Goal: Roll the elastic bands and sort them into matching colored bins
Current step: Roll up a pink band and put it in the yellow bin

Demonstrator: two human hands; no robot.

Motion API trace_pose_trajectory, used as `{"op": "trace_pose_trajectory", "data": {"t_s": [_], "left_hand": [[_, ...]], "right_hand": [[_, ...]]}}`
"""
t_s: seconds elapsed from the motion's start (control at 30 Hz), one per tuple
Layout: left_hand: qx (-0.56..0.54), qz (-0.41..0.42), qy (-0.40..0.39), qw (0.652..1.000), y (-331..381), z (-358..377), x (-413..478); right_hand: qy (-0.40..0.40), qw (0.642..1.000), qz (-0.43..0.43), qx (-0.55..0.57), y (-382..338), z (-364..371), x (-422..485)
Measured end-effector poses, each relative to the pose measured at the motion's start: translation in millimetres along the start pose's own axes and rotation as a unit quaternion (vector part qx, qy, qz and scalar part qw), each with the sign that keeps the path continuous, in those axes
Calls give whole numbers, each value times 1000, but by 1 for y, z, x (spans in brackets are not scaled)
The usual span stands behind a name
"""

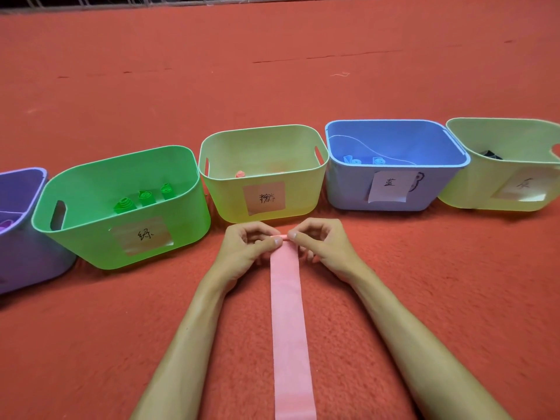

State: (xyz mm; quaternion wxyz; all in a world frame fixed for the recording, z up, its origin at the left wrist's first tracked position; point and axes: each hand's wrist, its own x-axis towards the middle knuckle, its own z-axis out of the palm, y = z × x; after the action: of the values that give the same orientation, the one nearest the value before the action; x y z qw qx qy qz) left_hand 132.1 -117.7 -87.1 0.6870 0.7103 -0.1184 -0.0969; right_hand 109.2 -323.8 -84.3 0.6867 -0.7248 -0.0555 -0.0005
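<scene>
Left hand (247, 248) and right hand (322, 245) are seen pinching the far end of a pink band (288, 322), laid flat on the carpet (439, 298); a crooked, loose roll is risked if uneven pressure is applied.

We see a pink band (288, 322) on orange-red carpet (424, 283). Along the carpet's far side, from left edge to right: a purple bin (27, 256), a green bin (85, 247) holding green rolls (142, 199), a pale yellow-green bin (227, 204) with a pink label (264, 197), a blue bin (348, 189) with light blue rolls (378, 160) and a white label (389, 183), and a second pale yellow-green bin (460, 189) holding something black (490, 155).
</scene>
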Motion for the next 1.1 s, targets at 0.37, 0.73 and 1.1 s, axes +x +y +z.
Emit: {"op": "trace_pose_trajectory", "data": {"t_s": [0.37, 0.73, 1.1], "left_hand": [[13, 8, 5, 1000, -3, 2, 2], [-39, 4, -4, 999, 2, -3, 1], [-15, 7, -11, 1000, 5, -4, -3]], "right_hand": [[-5, 1000, -1, 5, -1, -3, -3], [-1, 1000, -6, 29, -4, 0, -3], [-8, 1000, -6, 17, -6, 0, -4]]}}
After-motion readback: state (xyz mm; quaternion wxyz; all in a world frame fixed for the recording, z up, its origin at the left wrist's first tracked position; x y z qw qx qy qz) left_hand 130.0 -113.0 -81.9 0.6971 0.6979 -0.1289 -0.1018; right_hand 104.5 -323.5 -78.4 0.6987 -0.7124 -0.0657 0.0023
